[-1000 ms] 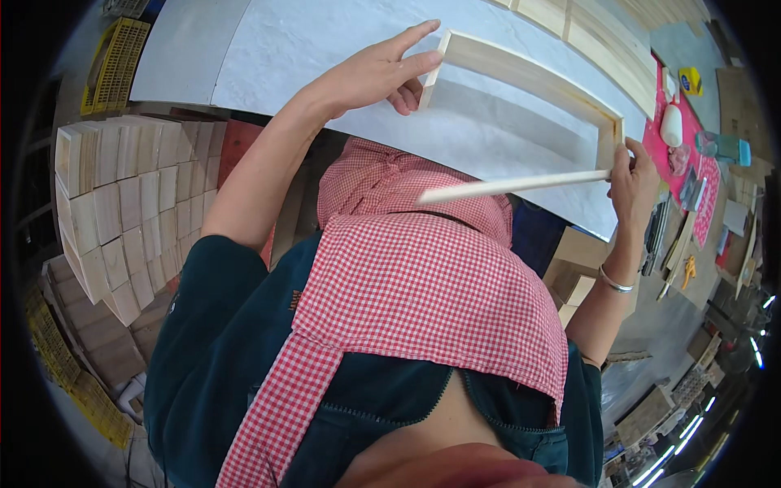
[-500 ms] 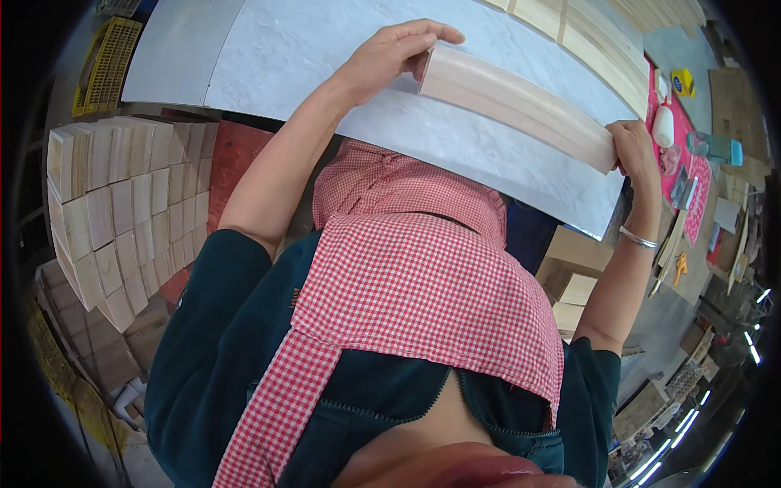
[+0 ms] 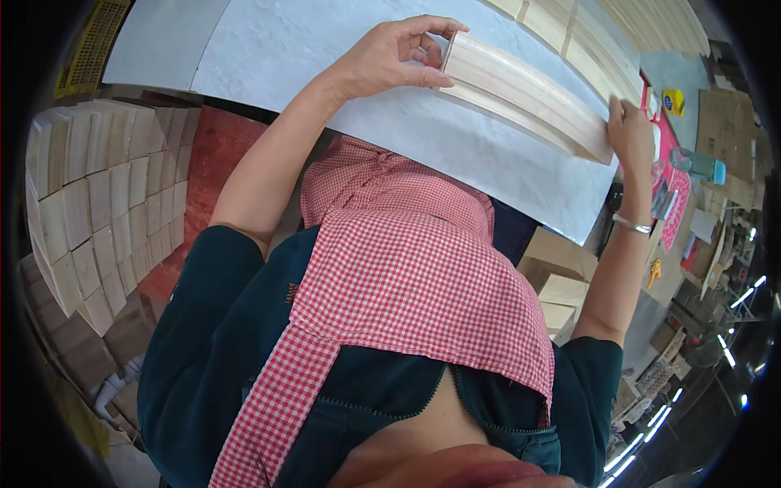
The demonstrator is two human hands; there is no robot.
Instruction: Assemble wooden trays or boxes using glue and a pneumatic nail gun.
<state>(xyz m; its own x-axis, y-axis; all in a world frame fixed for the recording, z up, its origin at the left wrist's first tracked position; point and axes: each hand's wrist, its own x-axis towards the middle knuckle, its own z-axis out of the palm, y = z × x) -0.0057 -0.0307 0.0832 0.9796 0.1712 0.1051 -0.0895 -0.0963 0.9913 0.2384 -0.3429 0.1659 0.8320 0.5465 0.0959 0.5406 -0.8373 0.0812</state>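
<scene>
Both hands are holding a pale wooden frame (image 3: 529,102) over the white worktop (image 3: 325,65) — the left hand (image 3: 390,61) is pinching its left end, thumb under and fingers curled on top, and the right hand (image 3: 630,134) is clamping the right end near the worktop's right edge. A second ago the frame was showing its open face, with the inside rectangle and a thin front rail visible; half a second ago it was already tipping edge-on. Now it is turned so only the grooved outer side is facing the camera — the person is rotating it, and it looks like each side is getting checked in turn. It is raised off the worktop's far right part, not lying flat, as far as I can tell.

Stacked wooden blocks (image 3: 89,211) are sitting along the left, below the worktop's near-left edge. More light frames (image 3: 586,41) are lying at the far right corner. A red-checked apron (image 3: 407,276) is filling the middle.
</scene>
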